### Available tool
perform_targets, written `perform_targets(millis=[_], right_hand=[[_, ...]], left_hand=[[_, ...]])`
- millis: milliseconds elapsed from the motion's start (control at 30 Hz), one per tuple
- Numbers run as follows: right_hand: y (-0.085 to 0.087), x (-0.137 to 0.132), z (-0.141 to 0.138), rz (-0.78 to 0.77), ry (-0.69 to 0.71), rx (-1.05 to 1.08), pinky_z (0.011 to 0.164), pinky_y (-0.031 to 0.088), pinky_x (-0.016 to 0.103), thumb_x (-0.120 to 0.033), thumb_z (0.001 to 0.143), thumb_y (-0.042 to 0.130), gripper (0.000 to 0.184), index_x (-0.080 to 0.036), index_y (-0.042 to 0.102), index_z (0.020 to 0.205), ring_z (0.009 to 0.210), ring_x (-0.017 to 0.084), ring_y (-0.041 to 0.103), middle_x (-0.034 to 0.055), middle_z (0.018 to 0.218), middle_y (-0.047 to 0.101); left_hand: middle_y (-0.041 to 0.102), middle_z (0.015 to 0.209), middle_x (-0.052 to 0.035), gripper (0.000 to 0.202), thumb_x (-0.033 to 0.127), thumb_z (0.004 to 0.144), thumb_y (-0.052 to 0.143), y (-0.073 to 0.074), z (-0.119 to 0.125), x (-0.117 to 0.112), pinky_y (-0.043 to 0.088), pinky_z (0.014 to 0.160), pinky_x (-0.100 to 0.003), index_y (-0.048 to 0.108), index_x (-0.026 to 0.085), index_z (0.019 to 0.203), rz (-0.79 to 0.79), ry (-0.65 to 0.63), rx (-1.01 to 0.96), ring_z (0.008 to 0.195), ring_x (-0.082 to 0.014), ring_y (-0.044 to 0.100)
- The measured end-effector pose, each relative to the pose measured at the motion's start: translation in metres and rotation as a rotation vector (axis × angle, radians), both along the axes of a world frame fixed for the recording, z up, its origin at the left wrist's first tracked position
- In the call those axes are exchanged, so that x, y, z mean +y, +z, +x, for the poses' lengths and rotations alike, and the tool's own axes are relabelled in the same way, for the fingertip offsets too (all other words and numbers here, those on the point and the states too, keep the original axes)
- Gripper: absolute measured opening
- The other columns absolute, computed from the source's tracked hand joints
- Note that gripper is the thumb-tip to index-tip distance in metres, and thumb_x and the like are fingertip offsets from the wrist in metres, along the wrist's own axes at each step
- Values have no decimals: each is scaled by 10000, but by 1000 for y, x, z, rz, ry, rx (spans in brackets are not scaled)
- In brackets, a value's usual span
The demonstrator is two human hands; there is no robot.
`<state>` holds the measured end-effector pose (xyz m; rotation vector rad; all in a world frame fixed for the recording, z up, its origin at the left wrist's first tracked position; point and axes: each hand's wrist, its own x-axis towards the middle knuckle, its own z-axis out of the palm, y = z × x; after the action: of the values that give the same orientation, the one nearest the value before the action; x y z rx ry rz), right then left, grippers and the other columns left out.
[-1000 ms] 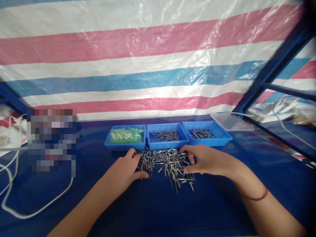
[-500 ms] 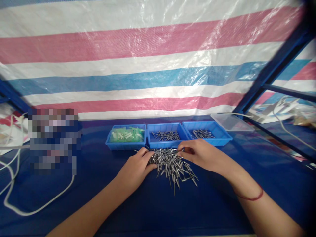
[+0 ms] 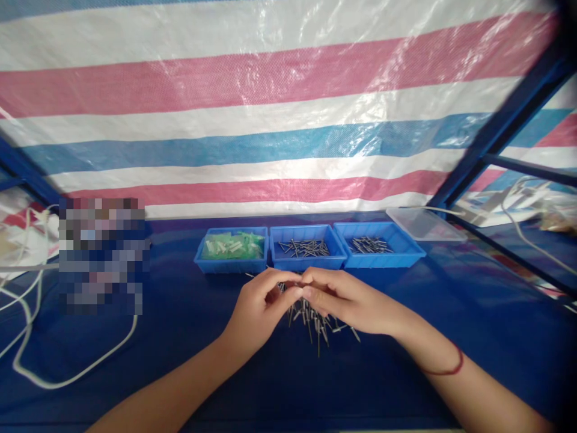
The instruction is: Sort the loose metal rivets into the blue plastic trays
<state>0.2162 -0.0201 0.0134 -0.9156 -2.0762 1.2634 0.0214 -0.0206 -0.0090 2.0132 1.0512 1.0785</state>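
Thin silver-grey metal pins (image 3: pixel 310 314) lie loosely heaped just below the frame's centre, partly hidden by your hands, most visible ones pointing toward the bottom edge, some slanting lower right. Neither your left hand (image 3: pixel 259 307) nor your right hand (image 3: pixel 354 299) is clearly nearer: both curve over the heap, fingertips meeting, each thumb drawn close to its forefinger. Whether pins are pinched inside, you cannot tell. Just beyond, three blue rectangular plastic trays (image 3: pixel 311 263) stand in a row.

Heaped slim silvery metal pins (image 3: pixel 311 316) partly hidden by bare left hand (image 3: pixel 258 304) and bare right hand (image 3: pixel 354 297); grey-pink pixelated patch (image 3: pixel 103 252) unreadable.
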Motion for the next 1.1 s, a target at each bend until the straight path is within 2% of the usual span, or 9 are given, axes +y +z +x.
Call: perform_targets(millis=[133, 233, 333, 533, 667, 800, 967, 1100], right_hand=[[-4, -1, -7, -55, 4, 71, 509, 333, 230, -408, 946, 422, 273, -172, 539, 874, 550, 81, 409, -45, 631, 444], [-6, 0, -6, -69, -10, 75, 487, 287, 235, -409, 923, 474, 257, -175, 579, 940, 541, 81, 350, -51, 620, 403], [-7, 2, -6, -46, -25, 61, 483, 263, 240, -409, 916, 483, 266, -184, 624, 912, 535, 81, 326, -47, 619, 411], [-9, 4, -7, 31, -118, 71, 515, 313, 248, -362, 891, 532, 218, -181, 647, 852, 573, 89, 392, -23, 687, 495], [-12, 7, -5, 148, -213, 73, 559, 354, 261, -307, 847, 597, 122, -195, 644, 832, 615, 99, 429, -8, 755, 494], [-13, 8, -4, 210, -301, 114, 549, 360, 268, -258, 818, 620, 53, -208, 628, 834, 597, 96, 404, 1, 808, 485], [-9, 7, -7, 212, -369, 193, 587, 402, 282, -320, 838, 590, 128, -202, 614, 795, 658, 123, 476, 20, 815, 534], [-8, 14, 2, 263, -537, 233, 626, 438, 285, -367, 836, 577, 183, -200, 605, 767, 675, 140, 528, 8, 742, 576]], left_hand=[[616, 742, 5, 94, 250, 855, 601, 4, -1, -1, 390, 547, -200, 652, 177, 826, -11, 14, -57, 588, -94, 504], [617, 738, 6, 101, 252, 859, 593, 6, -2, -2, 395, 554, -204, 652, 177, 826, -34, 34, -69, 597, -99, 511], [618, 748, 7, 98, 246, 862, 589, 7, -3, -2, 398, 567, -206, 657, 181, 835, -42, 49, -71, 612, -101, 512], [615, 780, 1, 104, 250, 871, 578, 4, -5, 1, 403, 579, -206, 655, 179, 867, -29, 50, -58, 629, -102, 516], [611, 789, 2, 108, 252, 878, 569, 2, -5, 2, 400, 570, -202, 651, 186, 902, -16, 54, -46, 623, -98, 515], [616, 791, 1, 109, 246, 880, 559, 1, -5, 3, 396, 558, -200, 645, 188, 912, -24, 73, -19, 618, -98, 520], [634, 814, -4, 116, 259, 888, 550, -3, -4, 4, 420, 582, -215, 630, 186, 929, -47, 36, 91, 626, -109, 546], [637, 936, -34, 188, 285, 890, 556, -6, -6, 3, 441, 778, -301, 622, 199, 1044, 83, -14, 302, 849, -179, 580]])
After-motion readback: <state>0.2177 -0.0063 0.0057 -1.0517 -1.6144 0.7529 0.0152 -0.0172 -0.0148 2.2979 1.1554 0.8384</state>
